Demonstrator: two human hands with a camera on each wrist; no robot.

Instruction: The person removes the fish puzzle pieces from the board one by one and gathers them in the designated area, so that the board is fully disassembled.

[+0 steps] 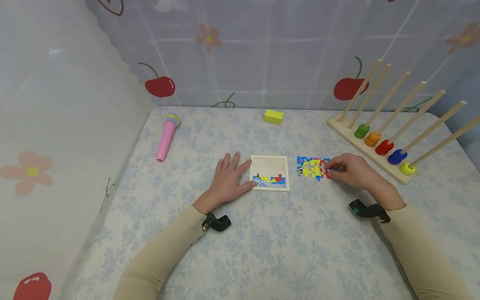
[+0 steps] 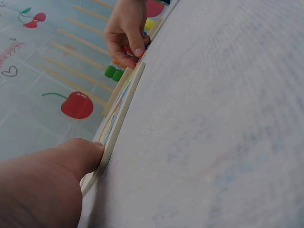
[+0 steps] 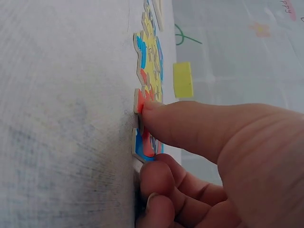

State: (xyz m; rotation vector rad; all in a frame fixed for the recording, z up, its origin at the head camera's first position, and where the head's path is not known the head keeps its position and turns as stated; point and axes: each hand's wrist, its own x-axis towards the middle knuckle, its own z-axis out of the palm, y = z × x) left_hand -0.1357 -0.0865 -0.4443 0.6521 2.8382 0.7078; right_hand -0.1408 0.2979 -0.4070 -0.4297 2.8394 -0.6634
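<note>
A square wooden puzzle frame [image 1: 269, 157] lies on the table, its lower part filled with a blue, yellow and red picture. My left hand [image 1: 229, 182] rests at its left edge with fingers spread, the thumb on the lower left corner. To the right of the frame lies a group of loose puzzle pieces [image 1: 310, 167], yellow, blue and red. My right hand [image 1: 351, 170] is at the right end of that group, thumb and fingers pinching a red piece. In the right wrist view the thumb touches a red piece [image 3: 140, 100]; the fingers curl beside a blue and red one.
A pink toy microphone [image 1: 166, 139] lies at the back left. A yellow block [image 1: 273, 116] stands near the back edge. At the right is a wooden stand [image 1: 369, 152] with tall pegs and coloured rings. A curtain with cherries hangs behind the table.
</note>
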